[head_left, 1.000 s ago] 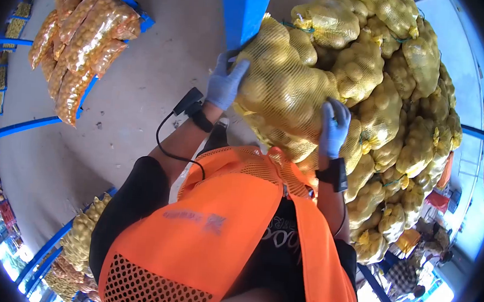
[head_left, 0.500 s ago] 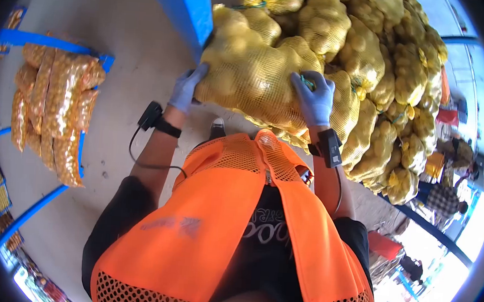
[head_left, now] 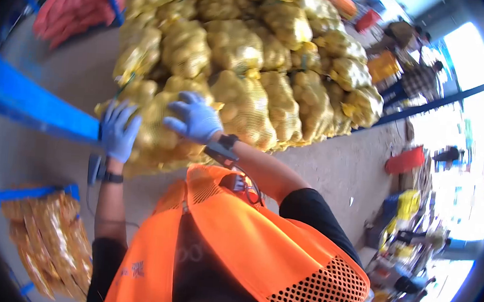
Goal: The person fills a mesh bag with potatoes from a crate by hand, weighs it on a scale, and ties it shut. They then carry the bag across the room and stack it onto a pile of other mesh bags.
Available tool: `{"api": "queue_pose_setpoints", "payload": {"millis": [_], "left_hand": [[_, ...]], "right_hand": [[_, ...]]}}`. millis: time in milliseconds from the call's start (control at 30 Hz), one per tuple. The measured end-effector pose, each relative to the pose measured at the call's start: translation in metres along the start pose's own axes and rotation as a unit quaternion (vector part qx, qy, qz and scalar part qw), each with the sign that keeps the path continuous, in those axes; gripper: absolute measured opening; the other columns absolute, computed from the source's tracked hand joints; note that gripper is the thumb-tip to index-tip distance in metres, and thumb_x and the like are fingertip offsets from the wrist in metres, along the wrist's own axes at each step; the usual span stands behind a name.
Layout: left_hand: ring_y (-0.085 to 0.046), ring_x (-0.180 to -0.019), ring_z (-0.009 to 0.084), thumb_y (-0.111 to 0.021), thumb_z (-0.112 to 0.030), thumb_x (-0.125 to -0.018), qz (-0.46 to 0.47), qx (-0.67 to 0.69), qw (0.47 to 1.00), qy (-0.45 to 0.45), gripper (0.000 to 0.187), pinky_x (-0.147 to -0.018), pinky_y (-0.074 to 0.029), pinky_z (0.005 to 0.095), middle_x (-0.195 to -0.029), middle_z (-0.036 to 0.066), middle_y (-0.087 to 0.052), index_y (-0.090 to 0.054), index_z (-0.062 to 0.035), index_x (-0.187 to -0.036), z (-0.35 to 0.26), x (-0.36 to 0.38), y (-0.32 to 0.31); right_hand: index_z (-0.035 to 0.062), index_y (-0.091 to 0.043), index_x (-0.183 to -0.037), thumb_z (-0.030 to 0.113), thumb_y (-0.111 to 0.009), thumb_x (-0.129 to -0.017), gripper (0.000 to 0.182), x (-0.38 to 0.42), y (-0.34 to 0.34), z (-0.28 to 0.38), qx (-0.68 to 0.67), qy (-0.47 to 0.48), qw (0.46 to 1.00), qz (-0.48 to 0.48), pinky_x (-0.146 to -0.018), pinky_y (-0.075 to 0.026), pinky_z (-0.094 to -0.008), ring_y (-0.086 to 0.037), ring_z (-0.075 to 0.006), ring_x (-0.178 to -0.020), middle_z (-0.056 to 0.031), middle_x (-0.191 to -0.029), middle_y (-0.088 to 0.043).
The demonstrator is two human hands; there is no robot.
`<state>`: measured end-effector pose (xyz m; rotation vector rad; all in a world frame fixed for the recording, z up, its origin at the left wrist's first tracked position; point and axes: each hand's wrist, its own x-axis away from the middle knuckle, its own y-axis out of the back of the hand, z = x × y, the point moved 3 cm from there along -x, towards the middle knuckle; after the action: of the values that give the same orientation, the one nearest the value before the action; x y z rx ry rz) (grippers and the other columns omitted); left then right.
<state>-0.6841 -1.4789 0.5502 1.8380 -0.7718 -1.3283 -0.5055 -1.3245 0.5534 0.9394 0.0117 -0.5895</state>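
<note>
A yellow mesh sack of potatoes (head_left: 162,131) lies at the near left corner of a big stack of similar sacks. My left hand (head_left: 119,131), in a blue glove, rests against the left end of this sack with its fingers spread. On top of the same sack lies my gloved right hand (head_left: 195,118), fingers apart and palm down. Neither hand is closed around the mesh. Just to the right stands another mesh sack (head_left: 244,109), touching its neighbours.
A blue post (head_left: 40,103) slants in from the left, close to my left hand. Orange-brown sacks (head_left: 50,238) are stacked at lower left, red sacks (head_left: 81,5) at upper left. People work on the right, one in a checked shirt (head_left: 418,82).
My view has turned, so the stack appears further left. My right hand has come off the sack's tied end and lies flat on top; my left hand's fingers have spread.
</note>
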Motion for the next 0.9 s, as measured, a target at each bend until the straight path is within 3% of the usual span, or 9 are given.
{"api": "queue_pose_setpoints", "payload": {"millis": [267, 367, 500, 600, 667, 700, 800, 833, 900], "left_hand": [[-0.042, -0.126, 0.0338, -0.055, -0.025, -0.09, 0.018, 0.09, 0.995, 0.046, 0.027, -0.107, -0.028, 0.0447, -0.117, 0.01, -0.062, -0.066, -0.007, -0.107, 0.0, 0.001, 0.002], [-0.041, -0.127, 0.034, -0.053, -0.026, -0.092, 0.02, 0.104, 0.994, 0.04, 0.029, -0.108, -0.027, 0.0448, -0.118, 0.01, -0.062, -0.065, -0.0066, -0.109, 0.007, 0.002, -0.003], [-0.04, -0.127, 0.0342, -0.05, -0.026, -0.094, 0.018, 0.113, 0.993, 0.03, 0.03, -0.109, -0.026, 0.045, -0.119, 0.011, -0.061, -0.065, -0.0058, -0.112, 0.006, 0.008, 0.002], [-0.042, -0.125, 0.0333, -0.051, -0.025, -0.093, 0.014, 0.103, 0.994, 0.023, 0.031, -0.107, -0.028, 0.0455, -0.117, 0.011, -0.062, -0.064, -0.0054, -0.112, 0.01, 0.006, -0.003], [-0.045, -0.121, 0.0335, -0.054, -0.026, -0.091, 0.087, 0.114, 0.975, 0.17, 0.03, -0.104, -0.031, 0.0483, -0.113, 0.012, -0.063, -0.064, -0.0067, -0.112, 0.014, 0.007, -0.006], [-0.049, -0.114, 0.0337, -0.059, -0.026, -0.086, 0.134, -0.016, 0.972, 0.195, 0.029, -0.099, -0.037, 0.0483, -0.113, 0.012, -0.061, -0.063, -0.0086, -0.109, -0.01, -0.001, 0.001], [-0.051, -0.111, 0.0328, -0.065, -0.028, -0.077, 0.053, -0.172, 0.984, -0.009, 0.035, -0.094, -0.04, 0.0446, -0.119, 0.013, -0.057, -0.061, -0.0115, -0.108, -0.149, -0.024, -0.002], [-0.047, -0.117, 0.0347, -0.068, -0.036, -0.074, 0.076, -0.038, 0.996, 0.023, 0.043, -0.099, -0.035, 0.0493, -0.126, 0.013, -0.053, -0.06, -0.0135, -0.11, -0.164, -0.019, -0.035], [-0.032, -0.13, 0.038, -0.074, -0.041, -0.066, 0.099, -0.215, 0.971, 0.042, 0.053, -0.108, -0.016, 0.0603, -0.136, 0.008, -0.042, -0.06, -0.0222, -0.113, -0.242, -0.021, -0.055]], "right_hand": [[0.0126, -0.056, -0.125, 0.051, -0.068, -0.078, 0.062, 0.004, -0.009, -0.038, -0.148, 0.015, 0.988, 0.031, -0.105, -0.036, -0.044, -0.042, -0.0351, -0.126, -0.0171, -0.133, -0.048], [0.0105, -0.047, -0.133, 0.046, -0.067, -0.081, 0.065, 0.047, 0.03, -0.058, -0.303, -0.144, 0.941, 0.048, -0.103, -0.039, -0.037, -0.049, -0.0284, -0.123, -0.0163, -0.134, -0.05], [0.0124, -0.054, -0.126, 0.044, -0.065, -0.082, 0.056, 0.173, 0.035, -0.125, -0.061, -0.058, 0.991, 0.105, -0.1, -0.041, -0.0412, -0.052, -0.0332, -0.116, -0.0139, -0.127, -0.054], [0.0045, -0.055, -0.126, 0.038, -0.052, -0.093, 0.047, 0.327, -0.016, -0.193, -0.137, -0.334, 0.882, 0.301, -0.099, -0.041, -0.0349, -0.054, -0.0253, -0.114, -0.0128, -0.126, -0.057], [0.0055, -0.051, -0.131, 0.044, -0.055, -0.09, 0.056, 0.433, -0.041, -0.25, -0.231, -0.313, 0.881, 0.271, -0.1, -0.039, -0.0399, -0.055, -0.0315, -0.111, -0.0187, -0.125, -0.057], [-0.0014, -0.058, -0.118, 0.03, -0.059, -0.091, 0.042, 0.47, -0.023, -0.241, -0.329, -0.51, 0.794, 0.034, -0.088, -0.044, -0.0249, -0.056, -0.0147, -0.102, -0.007, -0.113, -0.062], [-0.0001, -0.057, -0.12, 0.033, -0.059, -0.09, 0.044, 0.57, 0.021, -0.259, -0.275, -0.638, 0.72, 0.006, -0.086, -0.045, -0.0267, -0.057, -0.0156, -0.1, -0.0074, -0.112, -0.063], [0.0004, -0.057, -0.12, 0.034, -0.06, -0.09, 0.045, 0.588, 0.032, -0.264, -0.276, -0.657, 0.701, 0.008, -0.086, -0.045, -0.0274, -0.057, -0.0159, -0.1, -0.0075, -0.112, -0.063], [0.0012, -0.056, -0.121, 0.036, -0.06, -0.089, 0.047, 0.625, 0.053, -0.276, -0.276, -0.687, 0.671, 0.031, -0.085, -0.045, -0.0286, -0.058, -0.0165, -0.099, -0.0078, -0.111, -0.063]]}}
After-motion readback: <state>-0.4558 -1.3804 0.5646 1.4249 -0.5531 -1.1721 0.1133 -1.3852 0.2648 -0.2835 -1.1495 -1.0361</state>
